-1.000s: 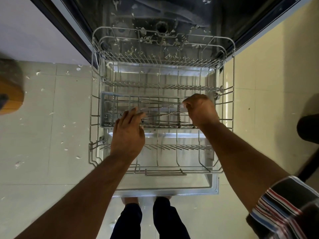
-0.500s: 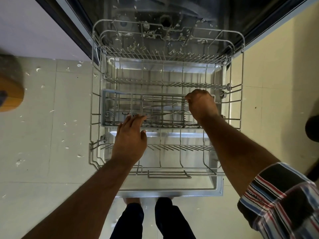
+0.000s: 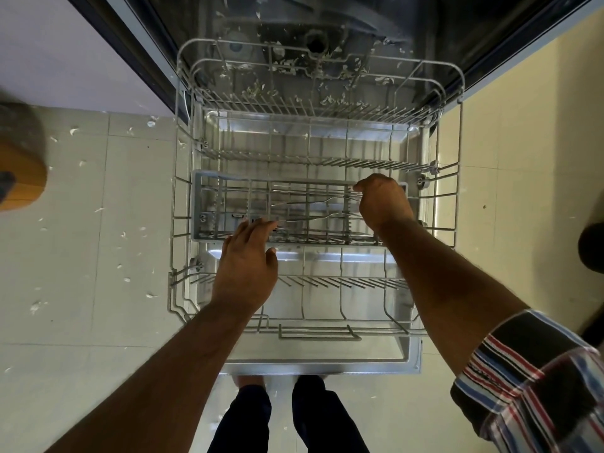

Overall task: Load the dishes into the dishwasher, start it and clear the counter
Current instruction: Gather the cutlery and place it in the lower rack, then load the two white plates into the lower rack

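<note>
The dishwasher's lower wire rack [image 3: 461, 132] is pulled out over the open door [image 3: 313, 366]. A grey cutlery basket [image 3: 197, 204] lies across the rack's middle, with a few pieces of metal cutlery [image 3: 313, 204] lying lengthwise on it. My left hand [image 3: 245, 269] reaches over the near side, its straight fingers touching the basket's near rim by a cutlery handle. My right hand [image 3: 384, 204] is curled at the basket's right end, where the cutlery ends run into its fingers. No dishes are in the rack.
The dishwasher tub [image 3: 327, 31] behind the rack is dark and flecked with white scraps. Pale floor tiles lie on both sides. An orange-brown object [image 3: 19, 178] sits at the left edge and a dark object [image 3: 591, 253] at the right. My legs [image 3: 287, 416] stand at the door's front edge.
My left hand has drawn back slightly toward the basket's near rim. My right hand stays curled at the basket's right end. The view has shifted a little.
</note>
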{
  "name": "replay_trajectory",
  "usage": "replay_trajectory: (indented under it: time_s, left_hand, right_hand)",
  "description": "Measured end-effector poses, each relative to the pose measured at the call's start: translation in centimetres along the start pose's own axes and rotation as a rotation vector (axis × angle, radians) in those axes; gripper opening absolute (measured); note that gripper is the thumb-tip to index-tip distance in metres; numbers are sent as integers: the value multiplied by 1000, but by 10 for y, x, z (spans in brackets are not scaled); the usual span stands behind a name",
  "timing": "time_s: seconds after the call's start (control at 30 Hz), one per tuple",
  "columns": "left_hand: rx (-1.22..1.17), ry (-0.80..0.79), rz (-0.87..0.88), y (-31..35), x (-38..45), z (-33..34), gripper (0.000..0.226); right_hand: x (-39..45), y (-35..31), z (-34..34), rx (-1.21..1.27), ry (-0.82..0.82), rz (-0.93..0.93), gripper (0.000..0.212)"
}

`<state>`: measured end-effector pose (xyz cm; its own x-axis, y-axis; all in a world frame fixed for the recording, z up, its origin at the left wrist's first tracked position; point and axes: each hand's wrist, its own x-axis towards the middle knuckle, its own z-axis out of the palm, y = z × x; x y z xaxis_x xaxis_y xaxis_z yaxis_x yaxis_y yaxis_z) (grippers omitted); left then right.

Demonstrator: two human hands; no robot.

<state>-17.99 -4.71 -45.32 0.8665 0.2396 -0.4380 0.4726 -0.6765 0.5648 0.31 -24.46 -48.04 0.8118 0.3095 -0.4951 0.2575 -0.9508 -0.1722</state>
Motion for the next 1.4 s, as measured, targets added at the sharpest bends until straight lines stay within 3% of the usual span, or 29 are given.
replay_trajectory:
  time_s: [0.3, 0.57, 0.9, 1.4]
  left_hand:
    - [20, -21, -10, -1, -3, 0, 55]
    - [108, -58, 2, 0, -9, -3, 70]
    - [345, -109, 7, 15, -41, -20, 90]
    - [376, -23, 86, 55, -136, -141, 86]
  right_hand:
    - [-11, 0, 1, 66, -7, 23, 51]
    - [-44, -11, 10, 61, 112, -4, 43]
    - [-126, -70, 10, -5, 22, -8, 69]
    - [-254, -168, -101, 18, 86, -23, 74]
